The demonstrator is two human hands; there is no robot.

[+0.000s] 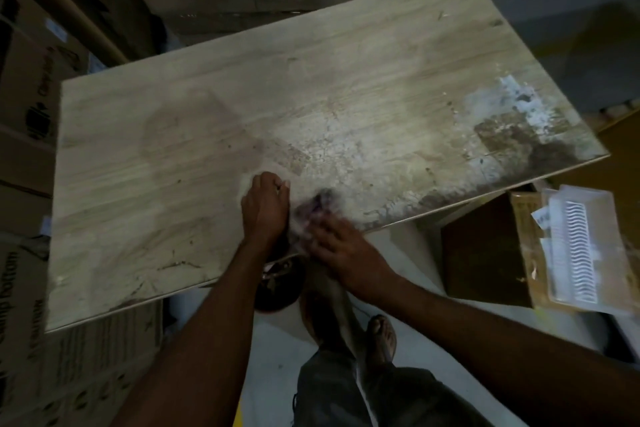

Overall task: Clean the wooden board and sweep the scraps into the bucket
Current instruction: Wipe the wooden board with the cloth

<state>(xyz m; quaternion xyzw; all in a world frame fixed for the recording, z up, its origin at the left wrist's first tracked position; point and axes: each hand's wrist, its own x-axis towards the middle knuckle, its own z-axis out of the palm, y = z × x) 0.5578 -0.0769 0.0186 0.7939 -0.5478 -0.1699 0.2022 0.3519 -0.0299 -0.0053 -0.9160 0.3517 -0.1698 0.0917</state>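
A large pale wooden board [207, 121] lies flat in front of me, streaked with white residue and dark dirt toward its right end. My left hand [265, 206] rests on the board near its front edge, fingers curled under, holding nothing that I can see. Beside it my right hand [341, 246] presses a dark purple cloth [317, 206] onto the board at the edge; hand and cloth are motion-blurred. A dark round bucket [280, 288] sits on the floor just under the board's front edge, partly hidden by my left forearm.
Cardboard boxes [31, 87] are stacked at the left and under the board. At the right, an open box [519, 253] holds a clear plastic tray [581, 246] and papers. My legs and sandalled feet [382, 336] stand on a pale floor below.
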